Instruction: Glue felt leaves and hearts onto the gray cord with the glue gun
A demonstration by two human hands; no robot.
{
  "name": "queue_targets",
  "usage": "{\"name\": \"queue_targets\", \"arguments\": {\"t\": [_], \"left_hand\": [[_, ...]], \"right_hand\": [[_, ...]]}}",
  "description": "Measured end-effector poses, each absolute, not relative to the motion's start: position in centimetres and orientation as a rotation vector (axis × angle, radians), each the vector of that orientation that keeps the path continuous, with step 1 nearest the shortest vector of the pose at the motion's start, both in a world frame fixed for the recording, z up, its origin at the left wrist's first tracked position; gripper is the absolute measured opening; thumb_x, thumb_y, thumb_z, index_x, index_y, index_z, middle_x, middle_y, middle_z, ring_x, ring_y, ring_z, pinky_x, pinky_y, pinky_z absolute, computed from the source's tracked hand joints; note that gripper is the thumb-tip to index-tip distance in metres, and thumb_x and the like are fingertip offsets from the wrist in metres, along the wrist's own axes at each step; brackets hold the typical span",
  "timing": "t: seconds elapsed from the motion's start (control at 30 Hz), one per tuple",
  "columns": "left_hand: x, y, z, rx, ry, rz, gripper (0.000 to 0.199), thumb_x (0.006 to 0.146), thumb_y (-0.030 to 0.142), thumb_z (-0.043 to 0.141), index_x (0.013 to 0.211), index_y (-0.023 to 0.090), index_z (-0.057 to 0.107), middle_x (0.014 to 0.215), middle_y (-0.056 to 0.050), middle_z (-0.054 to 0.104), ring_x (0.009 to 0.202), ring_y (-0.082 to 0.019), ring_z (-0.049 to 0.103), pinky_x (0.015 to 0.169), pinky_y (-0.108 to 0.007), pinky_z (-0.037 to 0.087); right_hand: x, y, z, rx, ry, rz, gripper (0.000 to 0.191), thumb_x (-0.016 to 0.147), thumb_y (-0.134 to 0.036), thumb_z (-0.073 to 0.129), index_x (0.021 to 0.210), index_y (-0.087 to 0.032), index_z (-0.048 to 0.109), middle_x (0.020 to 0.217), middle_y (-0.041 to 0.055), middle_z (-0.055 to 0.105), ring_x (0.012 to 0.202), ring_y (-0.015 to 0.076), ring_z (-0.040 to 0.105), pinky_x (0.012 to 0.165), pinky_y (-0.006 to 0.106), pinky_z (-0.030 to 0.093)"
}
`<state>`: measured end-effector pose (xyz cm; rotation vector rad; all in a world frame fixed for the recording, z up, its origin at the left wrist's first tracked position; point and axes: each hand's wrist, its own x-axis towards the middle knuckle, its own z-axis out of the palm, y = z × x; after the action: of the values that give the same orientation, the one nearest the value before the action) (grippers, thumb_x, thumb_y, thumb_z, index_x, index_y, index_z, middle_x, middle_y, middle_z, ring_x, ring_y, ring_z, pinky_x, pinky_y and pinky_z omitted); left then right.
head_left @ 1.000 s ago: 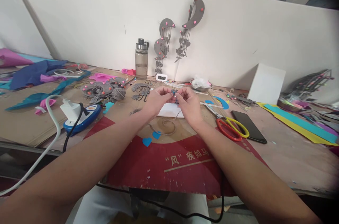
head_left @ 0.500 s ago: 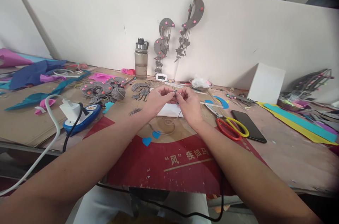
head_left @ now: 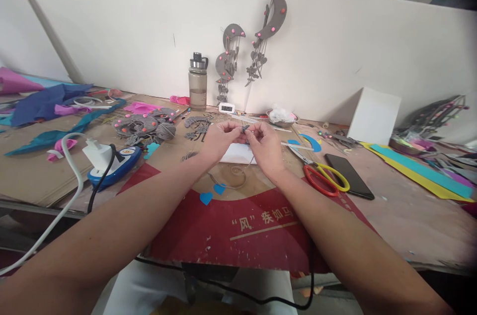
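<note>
My left hand (head_left: pixel 219 140) and my right hand (head_left: pixel 266 143) meet above the middle of the table, fingers pinched together. Between the fingertips is a small grey piece (head_left: pixel 245 128), mostly covered, so its exact shape cannot be made out. A strand of grey yarn (head_left: pixel 252 161) hangs below my right hand and curls on the cardboard. Under the hands lies a white sheet (head_left: pixel 238 154). Closer to me are two blue paper hearts (head_left: pixel 206 198). To the right rest scissors (head_left: pixel 323 178) with one red and one yellow handle.
A black phone (head_left: pixel 348 176) lies beyond the scissors. At left are a blue power strip (head_left: pixel 130 158), a ball of grey yarn (head_left: pixel 166 131) and grey pieces with pink dots. A water bottle (head_left: pixel 198 84) stands at the back, near grey moon hangings (head_left: pixel 276 17) on the white board.
The grey piece shows a little more above the fingertips and has turned slightly. Both hands stay in nearly the same place, still pinched together.
</note>
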<state>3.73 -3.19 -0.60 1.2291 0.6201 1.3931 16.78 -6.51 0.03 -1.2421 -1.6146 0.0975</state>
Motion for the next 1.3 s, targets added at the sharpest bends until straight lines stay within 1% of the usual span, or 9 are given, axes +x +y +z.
{"name": "queue_targets", "arguments": {"t": [0.23, 0.43, 0.67, 0.77, 0.83, 0.9, 1.07, 1.17, 1.3], "left_hand": [[3.7, -3.0, -0.6, 1.275, 0.672, 1.385, 0.017, 0.07, 0.024, 0.074, 0.073, 0.011, 0.063, 0.062, -0.003, 0.065, 0.057, -0.013, 0.063, 0.062, -0.029, 0.054], [3.8, -2.9, -0.8, 1.32, 0.673, 1.379, 0.013, 0.072, 0.021, 0.07, 0.071, 0.012, 0.062, 0.06, -0.003, 0.064, 0.054, -0.011, 0.061, 0.058, -0.027, 0.053], [3.8, -3.0, -0.8, 1.318, 0.664, 1.343, 0.011, 0.073, 0.021, 0.067, 0.071, 0.012, 0.061, 0.06, -0.003, 0.063, 0.055, -0.012, 0.06, 0.058, -0.028, 0.053], [3.8, -3.2, -0.6, 1.312, 0.679, 1.339, 0.009, 0.072, 0.019, 0.066, 0.071, 0.012, 0.06, 0.061, -0.003, 0.062, 0.055, -0.012, 0.06, 0.058, -0.028, 0.053], [3.8, -3.3, -0.4, 1.305, 0.673, 1.333, 0.008, 0.073, 0.017, 0.064, 0.07, 0.011, 0.06, 0.06, -0.003, 0.062, 0.054, -0.012, 0.06, 0.058, -0.028, 0.052], [3.6, -3.3, -0.3, 1.284, 0.648, 1.303, 0.009, 0.073, 0.016, 0.064, 0.069, 0.011, 0.059, 0.06, -0.003, 0.061, 0.054, -0.011, 0.059, 0.058, -0.027, 0.051], [2.7, -2.7, 0.0, 1.197, 0.515, 1.126, 0.016, 0.076, 0.024, 0.065, 0.076, 0.008, 0.063, 0.067, -0.009, 0.066, 0.061, -0.015, 0.065, 0.062, -0.028, 0.052], [2.3, -2.4, 0.2, 1.175, 0.507, 1.077, 0.02, 0.079, 0.027, 0.063, 0.081, 0.007, 0.064, 0.072, -0.011, 0.068, 0.065, -0.017, 0.067, 0.064, -0.03, 0.053], [2.3, -2.8, 0.5, 1.243, 0.54, 1.073, 0.018, 0.078, 0.025, 0.065, 0.084, 0.008, 0.064, 0.074, -0.01, 0.069, 0.063, -0.016, 0.067, 0.063, -0.03, 0.053]], "right_hand": [[16.7, -6.6, 0.2, -1.263, -1.592, 0.098, 0.006, 0.079, -0.025, 0.056, 0.076, -0.02, 0.057, 0.069, -0.0007, 0.056, 0.065, 0.0137, 0.048, 0.064, 0.027, 0.037], [16.6, -6.6, 0.3, -1.288, -1.551, 0.127, 0.006, 0.078, -0.024, 0.057, 0.075, -0.019, 0.056, 0.068, -0.0007, 0.055, 0.065, 0.0131, 0.048, 0.064, 0.027, 0.037], [16.6, -6.7, 0.4, -1.275, -1.549, 0.123, 0.007, 0.078, -0.026, 0.055, 0.075, -0.019, 0.054, 0.068, -0.0017, 0.053, 0.064, 0.0125, 0.047, 0.065, 0.027, 0.037], [16.6, -6.7, 0.4, -1.266, -1.527, 0.153, 0.007, 0.078, -0.026, 0.056, 0.081, -0.019, 0.054, 0.067, -0.003, 0.05, 0.063, 0.0119, 0.046, 0.063, 0.026, 0.037], [16.6, -6.7, 0.4, -1.261, -1.519, 0.196, 0.013, 0.078, -0.027, 0.055, 0.089, -0.019, 0.055, 0.064, -0.0049, 0.046, 0.061, 0.0118, 0.045, 0.061, 0.026, 0.036], [16.7, -6.5, 0.4, -1.264, -1.531, 0.278, 0.016, 0.079, -0.03, 0.054, 0.092, -0.02, 0.057, 0.06, -0.0059, 0.043, 0.058, 0.0117, 0.044, 0.059, 0.025, 0.035], [17.0, -6.0, 0.4, -1.242, -1.496, 0.495, 0.017, 0.079, -0.034, 0.052, 0.073, -0.019, 0.056, 0.062, -0.0039, 0.049, 0.058, 0.0107, 0.043, 0.058, 0.025, 0.034], [17.2, -5.9, 0.4, -1.233, -1.465, 0.528, 0.016, 0.077, -0.033, 0.053, 0.07, -0.019, 0.055, 0.061, -0.0047, 0.047, 0.058, 0.0103, 0.042, 0.057, 0.024, 0.034], [17.2, -6.1, 0.6, -1.256, -1.475, 0.503, 0.016, 0.077, -0.033, 0.053, 0.069, -0.019, 0.054, 0.058, -0.0053, 0.045, 0.056, 0.0101, 0.039, 0.056, 0.024, 0.032]]}}
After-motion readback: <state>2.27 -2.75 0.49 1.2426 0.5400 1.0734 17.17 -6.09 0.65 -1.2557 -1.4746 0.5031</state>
